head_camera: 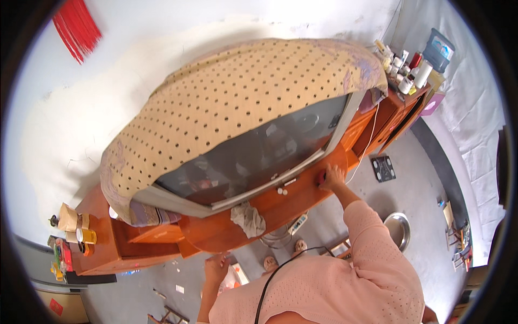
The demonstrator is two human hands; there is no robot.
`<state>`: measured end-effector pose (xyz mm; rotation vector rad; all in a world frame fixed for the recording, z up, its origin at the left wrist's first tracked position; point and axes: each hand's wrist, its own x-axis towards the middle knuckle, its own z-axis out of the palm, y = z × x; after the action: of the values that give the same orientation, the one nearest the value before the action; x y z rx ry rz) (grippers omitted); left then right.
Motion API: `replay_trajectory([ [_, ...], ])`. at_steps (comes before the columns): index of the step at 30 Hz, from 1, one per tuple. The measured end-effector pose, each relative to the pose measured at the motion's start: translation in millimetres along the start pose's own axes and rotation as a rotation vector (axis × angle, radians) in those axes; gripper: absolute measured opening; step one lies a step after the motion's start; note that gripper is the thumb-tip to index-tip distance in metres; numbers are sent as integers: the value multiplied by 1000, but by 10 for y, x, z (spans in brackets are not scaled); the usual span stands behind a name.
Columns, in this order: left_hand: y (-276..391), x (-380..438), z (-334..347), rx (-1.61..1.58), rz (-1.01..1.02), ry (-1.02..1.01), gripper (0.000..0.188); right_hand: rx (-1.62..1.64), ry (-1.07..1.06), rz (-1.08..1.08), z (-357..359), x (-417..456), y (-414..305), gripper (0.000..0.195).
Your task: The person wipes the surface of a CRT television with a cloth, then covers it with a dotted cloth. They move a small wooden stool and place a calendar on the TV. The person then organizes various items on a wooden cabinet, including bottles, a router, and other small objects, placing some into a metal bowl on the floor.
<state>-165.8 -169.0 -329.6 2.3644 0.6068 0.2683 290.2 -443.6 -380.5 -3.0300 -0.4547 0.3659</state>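
Note:
My right hand (335, 177) is on the right part of the wooden TV cabinet top (301, 201), its fingers around a small red object with a dark middle (322, 178). Most of that object is hidden by the fingers. At the cabinet's front edge, my left hand (216, 266) is loosely curled, with nothing visible in it. A crumpled grey cloth (247, 219) lies on the cabinet top between the hands. Two small white round pieces (282, 191) sit near the base of a large television (259, 158). A polka-dot cover (251, 93) drapes over the television.
Bottles and jars (400, 73) crowd the right cabinet end, near a blue water jug (439, 50). A yellow-filled jar (87, 236) stands at the left end. On the floor are a black scale (383, 168) and a metal basin (397, 231). A white cord (370, 139) hangs at right.

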Motion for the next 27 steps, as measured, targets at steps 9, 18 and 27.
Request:
replay_trajectory([
  [9, 92, 218, 84, 0, 46, -60, 21, 1945, -607, -16, -149, -991, 135, 76],
  [18, 99, 326, 168, -55, 110, -81, 20, 1408, 603, -767, -3493, -1537, -146, 86],
  [27, 326, 598, 155, -155, 232, -115, 19, -276, 1001, -123, -4568, -360, -700, 75],
])
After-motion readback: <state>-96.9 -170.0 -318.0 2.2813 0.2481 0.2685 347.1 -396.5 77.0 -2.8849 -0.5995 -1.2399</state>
